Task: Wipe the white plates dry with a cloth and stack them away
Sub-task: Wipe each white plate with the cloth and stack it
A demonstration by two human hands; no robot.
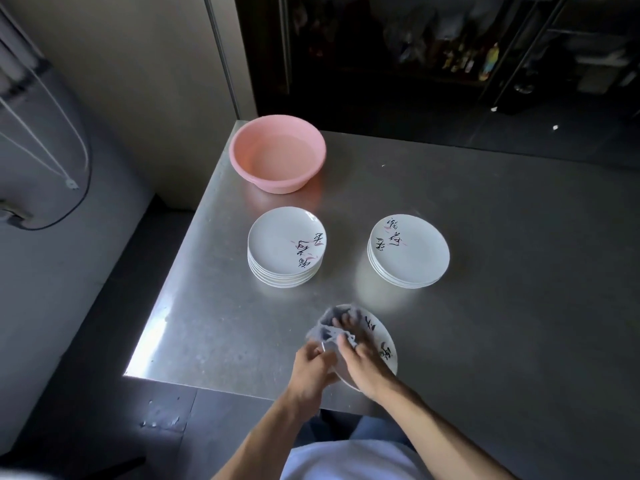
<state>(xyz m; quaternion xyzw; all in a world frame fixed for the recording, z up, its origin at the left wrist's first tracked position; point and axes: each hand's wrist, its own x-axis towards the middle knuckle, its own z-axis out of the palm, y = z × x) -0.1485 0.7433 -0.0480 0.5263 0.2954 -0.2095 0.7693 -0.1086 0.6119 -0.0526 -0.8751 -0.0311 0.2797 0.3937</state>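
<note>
Head view showed the white plate (382, 342) well nearer than the pink basin (277, 154), left hand (313, 362) grip clamped on its rim, right hand (363, 367) grip bunching the cloth (329, 325). It looked slick and brittle, so the rim seemed the safest hold.

The table (485, 237) is seen to be brushed metal, smooth, with a bright glare along its left edge. The basin (242, 161) is made of pink plastic, smooth and softly matt. The 2 stacks of plates, the left stack (277, 244) and the right stack (419, 258), and the single plate (381, 337) are finished in glossy, smooth white, painted with black and pink marks. The cloth (329, 327) is grey, soft, crumpled fabric.
</note>
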